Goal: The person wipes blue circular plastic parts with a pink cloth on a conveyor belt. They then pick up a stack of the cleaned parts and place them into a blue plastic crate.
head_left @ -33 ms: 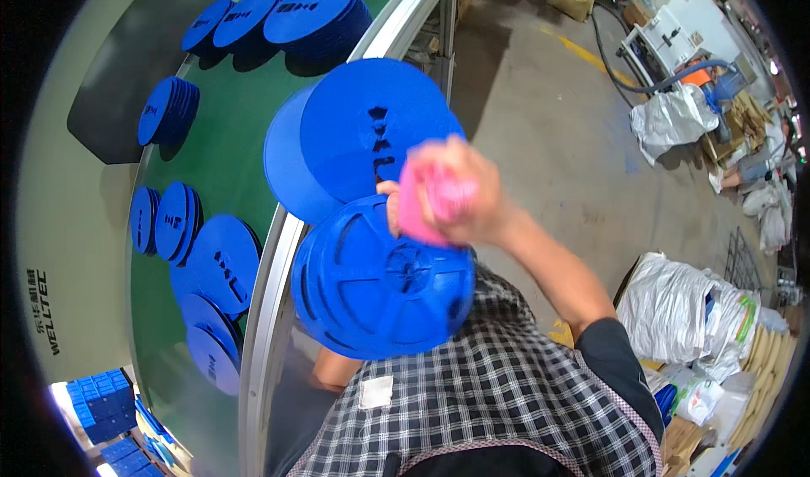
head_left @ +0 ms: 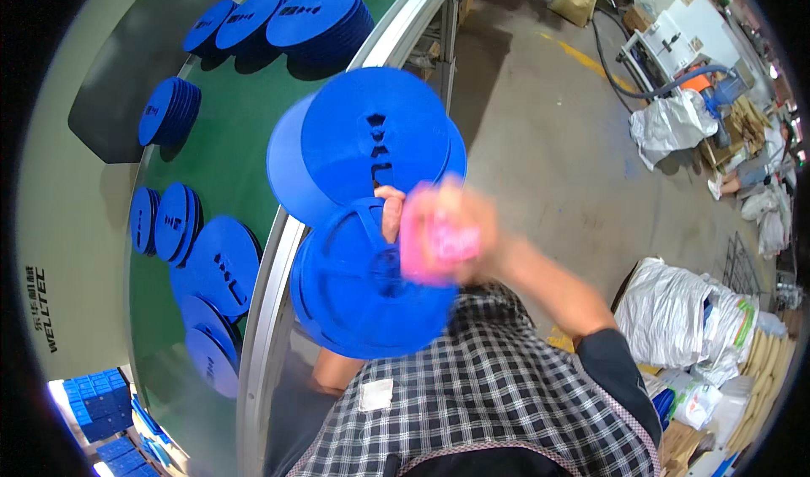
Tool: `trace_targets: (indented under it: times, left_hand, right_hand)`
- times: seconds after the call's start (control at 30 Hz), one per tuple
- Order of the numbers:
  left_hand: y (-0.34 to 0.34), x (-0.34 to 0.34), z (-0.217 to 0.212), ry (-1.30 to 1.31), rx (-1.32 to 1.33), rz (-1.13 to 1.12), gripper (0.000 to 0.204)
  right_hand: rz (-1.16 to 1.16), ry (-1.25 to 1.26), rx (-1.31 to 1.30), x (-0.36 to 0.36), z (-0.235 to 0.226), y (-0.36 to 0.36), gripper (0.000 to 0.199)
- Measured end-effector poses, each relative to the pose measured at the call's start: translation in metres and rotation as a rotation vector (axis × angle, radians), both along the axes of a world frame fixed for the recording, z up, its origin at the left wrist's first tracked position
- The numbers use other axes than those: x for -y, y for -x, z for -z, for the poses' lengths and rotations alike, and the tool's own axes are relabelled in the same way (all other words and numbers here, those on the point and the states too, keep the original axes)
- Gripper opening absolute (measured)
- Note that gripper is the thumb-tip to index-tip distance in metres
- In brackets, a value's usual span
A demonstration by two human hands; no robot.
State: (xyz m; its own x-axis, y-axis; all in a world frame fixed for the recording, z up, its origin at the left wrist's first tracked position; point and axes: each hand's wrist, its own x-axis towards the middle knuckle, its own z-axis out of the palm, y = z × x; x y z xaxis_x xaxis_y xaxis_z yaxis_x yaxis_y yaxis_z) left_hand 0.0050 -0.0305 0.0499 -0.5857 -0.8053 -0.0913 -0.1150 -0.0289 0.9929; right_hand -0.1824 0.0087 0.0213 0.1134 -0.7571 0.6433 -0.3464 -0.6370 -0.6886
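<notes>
My left hand (head_left: pixel 391 214) reaches under a spoked blue plastic disc (head_left: pixel 337 308), its fingers hooked over the upper rim; the palm is hidden beneath. Other blue rims show at that disc's left edge. Above its right side, my right hand (head_left: pixel 481 228) is closed round a pink object (head_left: pixel 434 245). Motion blurs the object, so its kind is unclear. Just beyond the spoked disc, a flat blue disc (head_left: pixel 375 139) with dark cut-out slots lies over other blue discs at the conveyor's edge.
A green conveyor belt (head_left: pixel 224 139) with a metal side rail (head_left: pixel 266 300) runs along my left. Stacks of blue discs (head_left: pixel 321 21) stand on it. White sacks (head_left: pixel 666 308) lie on the floor at right, with a hose (head_left: pixel 666 87) and a white machine (head_left: pixel 692 34) farther back.
My right hand has moved slightly down and nearer with the pink object, now over the spoked disc's centre. That disc has tilted or shifted a little to the left.
</notes>
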Motion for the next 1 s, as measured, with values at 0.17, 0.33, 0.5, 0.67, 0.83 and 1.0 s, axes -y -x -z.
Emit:
trace_targets:
  times: [0.17, 0.33, 0.5, 0.67, 0.83, 1.0]
  left_hand:
    - [-0.01, -0.012, -0.007, -0.149, -0.02, 0.021, 0.03]
    - [-0.012, -0.021, -0.015, -0.157, -0.012, 0.048, 0.03]
    - [0.005, -0.016, -0.01, -0.159, -0.01, 0.092, 0.029]
    - [0.012, -0.015, -0.012, -0.177, -0.04, 0.106, 0.029]
    - [-0.013, -0.014, -0.021, -0.199, -0.009, 0.018, 0.029]
    - [-0.023, -0.004, -0.024, -0.23, -0.056, -0.023, 0.028]
  right_hand:
    - [0.146, 0.162, -0.257, -0.038, -0.024, -0.061, 0.048]
    - [0.799, 0.238, -0.322, 0.066, -0.075, 0.053, 0.029]
    - [0.578, 0.392, -0.425, 0.049, -0.07, 0.017, 0.027]
    - [0.82, 0.238, -0.535, 0.075, -0.098, 0.043, 0.027]
    - [0.526, 0.444, -0.589, 0.052, -0.081, -0.011, 0.036]
    - [0.647, 0.398, -0.376, 0.005, -0.07, 0.035, 0.031]
